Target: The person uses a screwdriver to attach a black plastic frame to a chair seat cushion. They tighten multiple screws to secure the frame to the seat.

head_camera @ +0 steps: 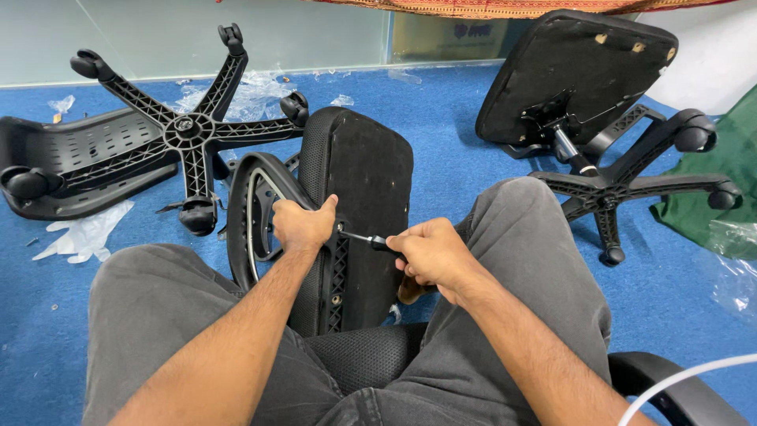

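Left hand: the left hand [302,225] is curling closed over the top edge of the black armrest [256,221], thumb toward the seat, steadying it against the seat's side.
Right hand: the right hand [432,256] is wrapping shut around the handle of a screwdriver [364,239], knuckles facing up.
Screwdriver: the thin shaft is lying nearly level, its tip meeting the ribbed bracket [339,276] just beside the left thumb.
Seat: the upturned black seat [363,205] is standing on edge on the floor between the person's knees, its fabric underside facing the camera.
Bracket: the ribbed plastic strip is running down the seat's underside; a small screw head is showing low on it.
Legs: the grey trousers [520,260] are framing the seat on both sides.
Floor: the blue carpet [441,134] is carrying all the parts.
Left background: a five-armed chair base [189,130] with castors is lying wheels-up over a black backrest shell [79,154]; a crumpled clear glove [83,237] is lying near it.
Right background: a second chair [579,71] is lying tipped over, its base [607,189] pointing toward the person.
Far right: a green cloth [725,173] is lying on the carpet.
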